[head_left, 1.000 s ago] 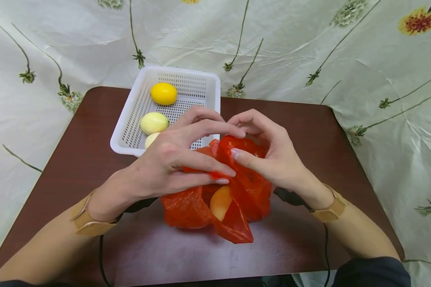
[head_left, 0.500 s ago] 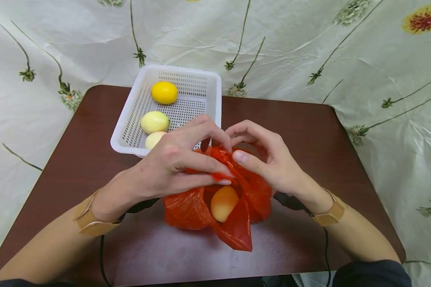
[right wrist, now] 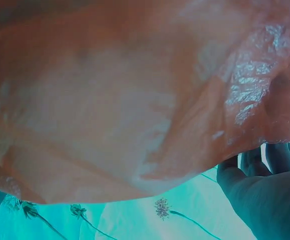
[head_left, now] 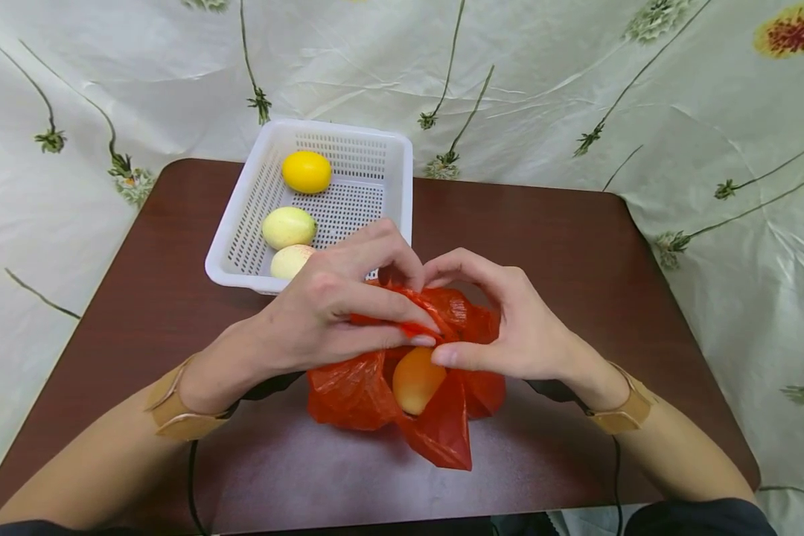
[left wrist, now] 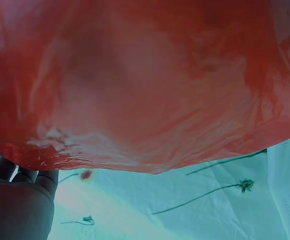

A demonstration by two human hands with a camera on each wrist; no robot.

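Note:
A thin red plastic bag point(head_left: 355, 391) sits on the table in front of the person, its film crumpled and gathered near the top. Through its front opening shows a smooth orange-yellow fruit point(head_left: 417, 381). In the head view my left hand point(head_left: 338, 298) pinches the gathered film from the left. Across from it my right hand point(head_left: 519, 320) curves round the bag's right side, thumb by the opening beside the fruit and index finger close to the left hand's fingers. Red film point(left wrist: 150, 90) fills most of the left wrist view, and the bag point(right wrist: 99, 110) likewise covers the right wrist view.
A white perforated basket point(head_left: 378, 160) stands behind the bag at the back left. Inside lie a bright yellow lemon point(head_left: 306, 172) and two pale yellow oval fruits point(head_left: 289, 228). The brown table point(head_left: 549, 223) meets a flower-patterned cloth point(head_left: 543, 67) at the back.
My right hand has come down and nearer along the bag, its thumb now lower by the opening. The gathered film has dropped lower, and more of the orange-yellow fruit shows.

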